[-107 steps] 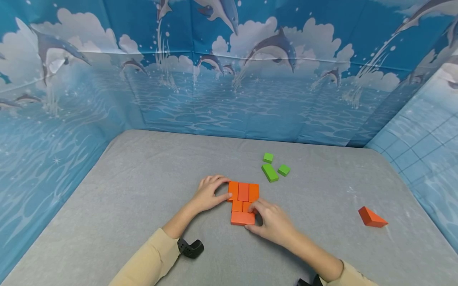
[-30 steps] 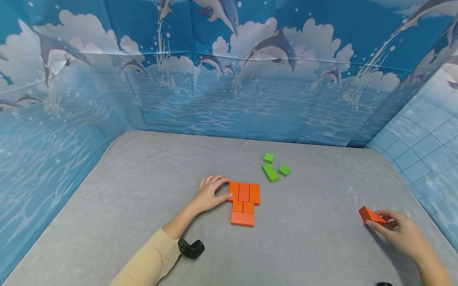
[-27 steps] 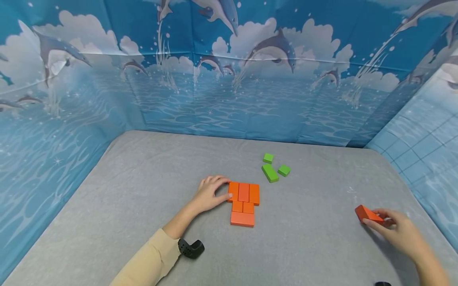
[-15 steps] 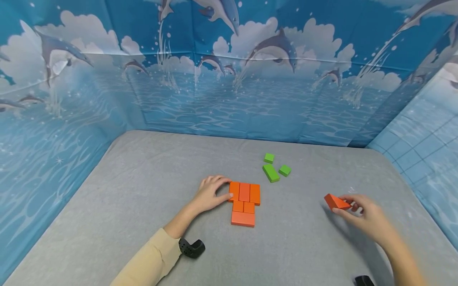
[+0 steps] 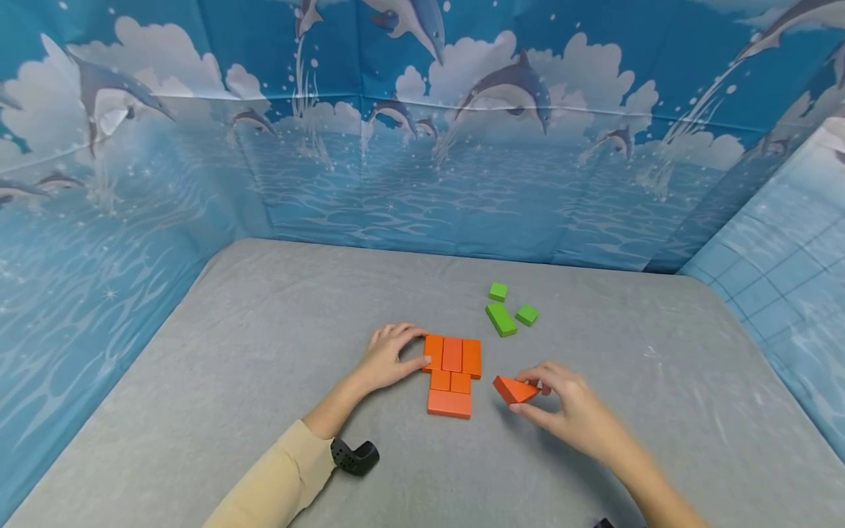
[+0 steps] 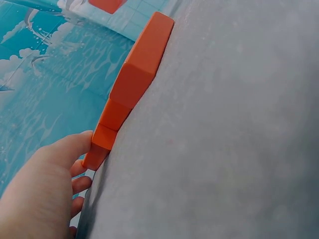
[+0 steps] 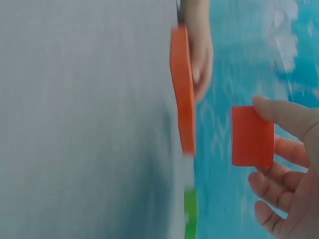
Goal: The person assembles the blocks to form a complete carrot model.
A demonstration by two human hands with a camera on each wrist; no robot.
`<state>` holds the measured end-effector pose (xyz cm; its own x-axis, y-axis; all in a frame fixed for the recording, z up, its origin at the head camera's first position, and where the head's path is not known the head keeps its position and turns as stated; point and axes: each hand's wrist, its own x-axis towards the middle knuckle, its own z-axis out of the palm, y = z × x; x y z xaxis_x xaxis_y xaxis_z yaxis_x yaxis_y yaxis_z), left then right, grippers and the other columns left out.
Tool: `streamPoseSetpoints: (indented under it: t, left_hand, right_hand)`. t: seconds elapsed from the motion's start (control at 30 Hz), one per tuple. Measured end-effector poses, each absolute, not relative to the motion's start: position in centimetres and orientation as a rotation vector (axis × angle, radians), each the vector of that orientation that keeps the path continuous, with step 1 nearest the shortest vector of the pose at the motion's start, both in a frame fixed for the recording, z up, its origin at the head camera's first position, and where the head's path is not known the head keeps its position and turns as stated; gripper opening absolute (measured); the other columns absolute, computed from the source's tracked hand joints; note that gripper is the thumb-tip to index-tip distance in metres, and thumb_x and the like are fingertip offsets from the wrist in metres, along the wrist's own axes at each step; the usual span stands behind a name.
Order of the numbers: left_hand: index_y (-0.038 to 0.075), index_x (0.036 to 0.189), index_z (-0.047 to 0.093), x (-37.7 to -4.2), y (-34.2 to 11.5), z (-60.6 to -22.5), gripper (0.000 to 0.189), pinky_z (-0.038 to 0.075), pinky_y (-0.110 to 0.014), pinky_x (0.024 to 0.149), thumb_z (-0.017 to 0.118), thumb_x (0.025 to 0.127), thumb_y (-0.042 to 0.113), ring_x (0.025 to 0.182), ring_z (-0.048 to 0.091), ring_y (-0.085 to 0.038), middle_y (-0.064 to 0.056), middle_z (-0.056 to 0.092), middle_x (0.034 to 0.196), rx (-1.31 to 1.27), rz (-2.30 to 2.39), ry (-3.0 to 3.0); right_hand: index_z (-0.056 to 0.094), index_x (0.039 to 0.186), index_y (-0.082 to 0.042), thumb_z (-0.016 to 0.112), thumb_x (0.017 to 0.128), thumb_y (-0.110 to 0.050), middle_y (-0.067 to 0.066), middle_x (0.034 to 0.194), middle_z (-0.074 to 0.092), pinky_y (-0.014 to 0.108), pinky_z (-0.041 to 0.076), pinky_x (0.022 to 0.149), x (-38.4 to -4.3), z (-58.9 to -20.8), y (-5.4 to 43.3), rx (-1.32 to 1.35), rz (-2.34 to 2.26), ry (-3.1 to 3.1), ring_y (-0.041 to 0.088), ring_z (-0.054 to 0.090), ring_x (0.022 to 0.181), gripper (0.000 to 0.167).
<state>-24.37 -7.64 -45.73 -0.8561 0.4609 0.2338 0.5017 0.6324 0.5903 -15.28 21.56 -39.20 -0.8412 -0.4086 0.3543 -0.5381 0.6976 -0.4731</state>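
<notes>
In the head view several flat orange blocks (image 5: 452, 356) lie joined on the grey cloth: three upright rectangles on the far side, two small squares below them, one wide block (image 5: 450, 402) nearest. My left hand (image 5: 385, 359) holds the left rectangle (image 5: 432, 350), thumb at its near end and index finger at its far corner. Right of this group, my right hand (image 5: 571, 411) pinches an orange triangular block (image 5: 516, 390) between thumb and fingers, above the cloth. The right wrist view shows a rectangular face of that triangular block (image 7: 251, 139) under the thumb.
Three green blocks, one long block (image 5: 501, 319) and two small ones (image 5: 498, 292), lie beyond the orange group to the right. A blue dolphin-print curtain (image 5: 396, 176) closes off the back and sides of the grey table (image 5: 297, 293).
My right hand left the orange group, took the triangular block from the far right, lifted it and carried it left to near the group. My left hand has stayed in place.
</notes>
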Motion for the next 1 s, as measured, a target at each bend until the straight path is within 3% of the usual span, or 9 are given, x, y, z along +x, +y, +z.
streamPoseSetpoints:
  t: [0.27,0.43,0.63,1.0]
  left_hand:
    - [0.016,0.125,0.055,-24.5,-7.6,-45.9,0.046,0.020,-0.050,0.101,0.060,0.085,0.039,0.119,0.039,-0.028,-0.006,0.049,0.128,-0.819,-1.024,-2.779]
    - [0.015,0.126,0.054,-24.5,-7.6,-45.9,0.047,0.020,-0.051,0.101,0.060,0.086,0.039,0.119,0.039,-0.028,-0.006,0.049,0.128,-0.822,-1.018,-2.775]
    - [0.014,0.126,0.054,-24.6,-7.7,-46.0,0.047,0.020,-0.050,0.100,0.061,0.086,0.037,0.118,0.039,-0.027,-0.007,0.049,0.128,-0.835,-1.019,-2.772]
    - [0.015,0.125,0.054,-24.6,-7.7,-46.0,0.047,0.021,-0.050,0.099,0.061,0.085,0.038,0.118,0.039,-0.028,-0.007,0.049,0.128,-0.834,-1.013,-2.766]
  right_hand:
    - [0.065,0.094,-0.020,0.079,0.069,-0.029,-0.014,0.087,0.057,0.027,0.046,0.065,-14.7,-40.0,17.0,0.931,0.852,-2.680,0.006,0.052,0.072,0.030]
    - [0.066,0.094,-0.018,0.078,0.070,-0.035,-0.008,0.092,0.062,0.038,0.047,0.077,-14.2,-40.7,15.2,0.967,0.738,-2.707,0.010,0.058,0.085,0.032]
    - [0.066,0.091,-0.018,0.079,0.067,-0.037,-0.014,0.083,0.054,0.030,0.043,0.070,-14.2,-41.4,14.1,0.995,0.669,-2.694,0.001,0.048,0.075,0.034]
    - [0.065,0.090,-0.016,0.079,0.068,-0.033,-0.012,0.084,0.054,0.028,0.040,0.066,-14.4,-42.0,13.9,0.973,0.672,-2.713,0.003,0.048,0.076,0.031]
